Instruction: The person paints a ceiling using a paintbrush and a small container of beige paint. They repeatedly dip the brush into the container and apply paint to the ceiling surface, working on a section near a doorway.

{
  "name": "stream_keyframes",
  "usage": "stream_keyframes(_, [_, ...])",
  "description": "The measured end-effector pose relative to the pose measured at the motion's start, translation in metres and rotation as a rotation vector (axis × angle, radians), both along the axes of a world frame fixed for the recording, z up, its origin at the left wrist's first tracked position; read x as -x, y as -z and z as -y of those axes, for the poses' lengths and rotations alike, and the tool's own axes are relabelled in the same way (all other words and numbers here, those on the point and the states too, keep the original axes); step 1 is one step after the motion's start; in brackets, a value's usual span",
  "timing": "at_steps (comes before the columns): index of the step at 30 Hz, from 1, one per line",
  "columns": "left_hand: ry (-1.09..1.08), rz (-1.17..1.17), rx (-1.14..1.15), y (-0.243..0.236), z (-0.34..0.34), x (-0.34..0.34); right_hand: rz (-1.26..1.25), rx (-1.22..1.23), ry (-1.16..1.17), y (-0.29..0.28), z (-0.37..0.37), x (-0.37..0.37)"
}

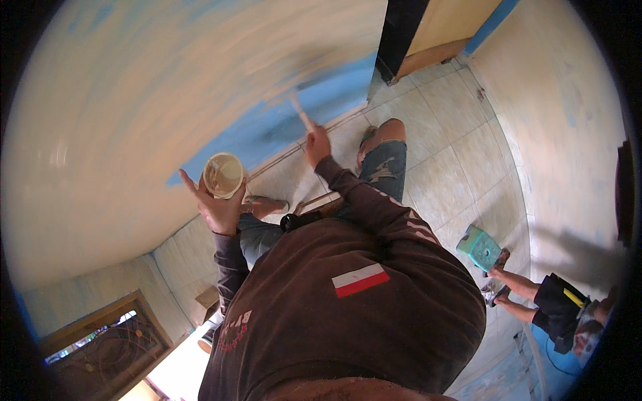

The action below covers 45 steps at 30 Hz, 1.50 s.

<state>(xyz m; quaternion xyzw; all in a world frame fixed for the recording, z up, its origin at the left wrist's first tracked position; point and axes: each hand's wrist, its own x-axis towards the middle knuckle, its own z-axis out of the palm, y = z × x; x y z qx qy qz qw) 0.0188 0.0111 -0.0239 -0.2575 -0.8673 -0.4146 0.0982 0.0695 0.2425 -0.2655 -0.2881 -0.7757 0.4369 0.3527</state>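
Observation:
My left hand (222, 212) holds a small pale tub (232, 194) from below and the side, with some fingers stretched past it. Cream paint coats the inside of the tub. My right hand (318, 146) is closed around the handle of a paintbrush (303, 113), which is smeared by motion. Its tip is at the wall (134, 120), near the edge between cream strokes and a blue band (237, 139). Whether the bristles touch the wall I cannot tell. Streaky cream paint covers the upper wall, with blue showing through in places.
Pale tiles (428, 113) cover the floor. Beyond the wall's end is a dark-edged doorway (401, 40). A teal plastic stool (479, 247) stands at the right, beside another person (555, 307) in dark shorts. A wood-framed window (107, 341) is at lower left.

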Motion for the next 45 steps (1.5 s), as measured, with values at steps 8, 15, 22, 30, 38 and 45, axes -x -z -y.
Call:
stream_keyframes(8, [0.011, -0.002, -0.02, 0.004, 0.005, 0.003, 0.077, -0.038, 0.481, -0.002, -0.13, 0.008])
stream_keyframes(15, [0.032, -0.033, -0.048, 0.004, 0.001, 0.005, 0.035, -0.153, 0.406, 0.006, -0.072, 0.059])
stream_keyframes(22, [0.02, -0.004, -0.044, -0.001, 0.002, 0.003, 0.032, 0.107, 0.095, -0.03, 0.027, 0.042])
stream_keyframes(30, [0.032, 0.009, -0.048, 0.004, 0.003, 0.005, 0.11, 0.028, -0.303, -0.027, -0.037, -0.004])
stream_keyframes(38, [0.04, -0.025, -0.022, 0.001, 0.001, 0.006, 0.013, -0.186, -0.241, -0.023, -0.159, 0.008])
stream_keyframes(45, [0.056, -0.044, -0.007, -0.001, 0.001, 0.006, 0.094, -0.128, -0.135, -0.027, -0.215, -0.024])
